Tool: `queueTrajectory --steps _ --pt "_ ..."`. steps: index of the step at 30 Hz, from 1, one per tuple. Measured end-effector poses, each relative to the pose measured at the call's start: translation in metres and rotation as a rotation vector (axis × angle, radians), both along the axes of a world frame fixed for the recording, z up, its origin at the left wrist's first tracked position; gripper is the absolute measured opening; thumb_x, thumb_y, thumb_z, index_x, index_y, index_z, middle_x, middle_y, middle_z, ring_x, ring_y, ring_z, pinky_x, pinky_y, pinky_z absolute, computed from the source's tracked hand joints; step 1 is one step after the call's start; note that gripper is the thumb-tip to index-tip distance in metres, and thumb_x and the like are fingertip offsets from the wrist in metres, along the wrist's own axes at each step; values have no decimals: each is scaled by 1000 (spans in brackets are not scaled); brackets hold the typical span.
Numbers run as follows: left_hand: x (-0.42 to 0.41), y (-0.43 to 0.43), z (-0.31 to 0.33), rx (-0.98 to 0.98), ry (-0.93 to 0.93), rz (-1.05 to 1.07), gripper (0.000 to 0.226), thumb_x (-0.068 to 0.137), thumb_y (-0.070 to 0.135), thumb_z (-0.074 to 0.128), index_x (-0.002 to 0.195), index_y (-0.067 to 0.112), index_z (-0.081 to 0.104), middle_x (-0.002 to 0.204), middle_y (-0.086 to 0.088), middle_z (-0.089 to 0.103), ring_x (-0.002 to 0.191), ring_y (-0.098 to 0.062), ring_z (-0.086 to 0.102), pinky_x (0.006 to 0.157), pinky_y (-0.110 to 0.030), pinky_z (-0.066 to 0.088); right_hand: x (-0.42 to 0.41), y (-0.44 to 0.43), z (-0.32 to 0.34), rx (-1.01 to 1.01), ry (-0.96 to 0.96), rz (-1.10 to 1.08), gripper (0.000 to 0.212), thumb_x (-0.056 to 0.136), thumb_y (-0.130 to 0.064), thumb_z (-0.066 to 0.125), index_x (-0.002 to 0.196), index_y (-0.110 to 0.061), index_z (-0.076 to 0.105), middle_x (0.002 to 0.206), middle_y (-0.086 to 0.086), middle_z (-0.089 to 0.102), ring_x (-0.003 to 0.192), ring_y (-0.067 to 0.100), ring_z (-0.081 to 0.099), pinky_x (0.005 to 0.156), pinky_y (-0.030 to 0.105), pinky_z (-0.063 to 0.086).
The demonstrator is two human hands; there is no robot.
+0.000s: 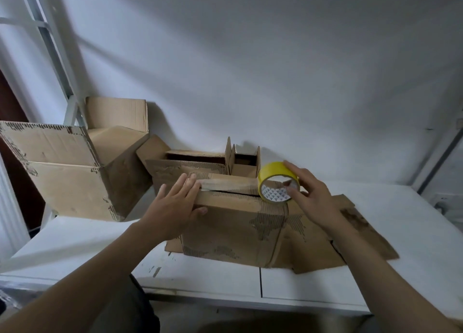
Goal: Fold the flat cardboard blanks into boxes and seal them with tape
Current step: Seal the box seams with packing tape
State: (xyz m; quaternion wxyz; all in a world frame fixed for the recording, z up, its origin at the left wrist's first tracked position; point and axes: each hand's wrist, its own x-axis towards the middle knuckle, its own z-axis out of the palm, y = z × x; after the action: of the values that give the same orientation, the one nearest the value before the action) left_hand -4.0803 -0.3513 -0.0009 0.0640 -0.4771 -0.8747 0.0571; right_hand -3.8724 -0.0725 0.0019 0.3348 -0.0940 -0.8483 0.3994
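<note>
Right hand (313, 197) grip closed around yellow tape roll (275, 182) atop box (233, 222) — left hand (175, 202) flat, empty

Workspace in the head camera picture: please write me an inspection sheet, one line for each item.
Surface: white table, scuffed paint near the front edge.
Job's things: box being closed, a tape strip along part of its top seam; yellow tape roll at the seam's right end; flat cardboard under and right of the box.
Clutter: large open box at left; smaller open boxes behind.
Hands: left hand flat on the box top; right hand holds the roll.
Cables: nothing seen.
Surroundings: white wall; white metal frame at left.
</note>
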Motion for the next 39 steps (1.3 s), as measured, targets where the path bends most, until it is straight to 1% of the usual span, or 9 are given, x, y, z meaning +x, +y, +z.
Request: queueTrajectory --steps 7,12,17,20,25,30,32,37,39 --pt "9 1 2 -42 7 41 118 64 77 -32 162 18 -3 169 0 -8 155 -17 -9 125 -55 9 -11 3 20 250 -70 15 67 97 6 53 134 -50 50 123 -6 50 111 -3 48 76 17 46" --pt "7 6 5 -72 18 59 105 77 78 -19 162 20 1 170 0 -4 156 -18 -7 122 -61 15 -19 0 35 489 -217 -5 66 99 -2 51 137 -56 48 131 -8 44 110 12 47 76 31 48" --pt "8 11 10 -102 19 72 117 63 79 -28 161 25 4 170 -2 0 157 -21 -2 117 -72 9 -27 -6 46 609 -302 -52 58 101 -5 48 141 -47 52 132 -2 47 112 16 47 65 15 33" --pt "12 19 11 -98 26 77 126 58 83 -34 161 24 9 170 -5 4 157 -23 -1 114 -75 3 -31 -11 52 651 -333 -67 57 102 -6 46 141 -47 52 133 0 47 111 17 46 63 15 28" --pt "28 40 12 -56 -37 -73 131 57 85 -35 160 21 16 170 -3 8 156 -20 5 122 -63 5 -37 -18 58 671 -380 -37 57 104 -6 42 143 -47 50 134 0 45 105 10 37 73 27 36" --pt "40 55 9 -23 -113 -100 89 90 75 6 162 21 12 170 -6 3 157 -23 1 125 -53 8 -39 -21 54 639 -365 3 59 103 -3 43 142 -46 51 135 0 45 107 11 36 78 26 36" --pt "41 56 10 -9 -123 -100 83 96 70 12 162 20 12 170 -7 3 157 -23 0 126 -50 6 -40 -20 51 622 -360 0 60 102 -2 44 142 -45 51 135 0 45 111 14 39 80 25 35" --pt "27 38 7 -15 -93 14 124 69 83 -20 160 5 13 168 -18 6 156 -28 4 126 -43 5 -39 -11 39 556 -297 44 71 99 7 41 148 -45 41 141 1 42 122 18 40 85 14 32" --pt "24 30 9 -34 -91 72 126 67 82 -18 159 1 14 167 -21 8 156 -30 5 125 -41 3 -35 -6 34 539 -283 74 78 99 9 41 149 -51 33 147 -4 37 126 14 36 89 9 30"
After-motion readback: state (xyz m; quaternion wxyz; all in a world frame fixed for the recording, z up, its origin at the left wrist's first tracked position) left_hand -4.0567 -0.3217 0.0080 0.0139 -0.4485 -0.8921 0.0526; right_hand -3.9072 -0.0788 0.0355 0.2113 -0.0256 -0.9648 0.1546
